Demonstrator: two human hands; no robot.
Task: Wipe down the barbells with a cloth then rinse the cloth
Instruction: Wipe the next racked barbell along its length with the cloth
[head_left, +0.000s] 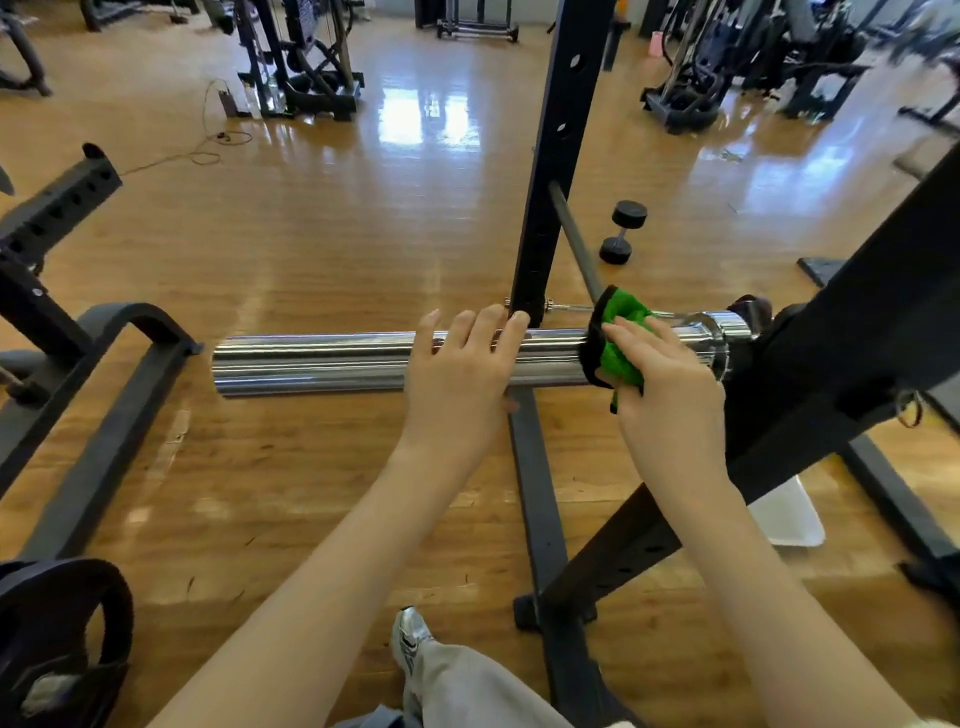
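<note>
A chrome barbell sleeve (311, 364) runs left to right across the middle, resting in a black rack. My left hand (462, 374) lies over the sleeve with the fingers draped across the top and the thumb underneath. A green cloth with a black edge (615, 338) is wrapped round the sleeve close to the collar (722, 332). My right hand (665, 384) grips the cloth against the bar. The thin bar shaft (574, 239) slants away behind the rack upright.
A black rack upright (556, 156) stands just behind the sleeve, and a slanted rack beam (852, 338) crosses at the right. A black dumbbell (623, 231) lies on the wooden floor beyond. A bench frame (104, 374) and a weight plate (62, 639) sit at left.
</note>
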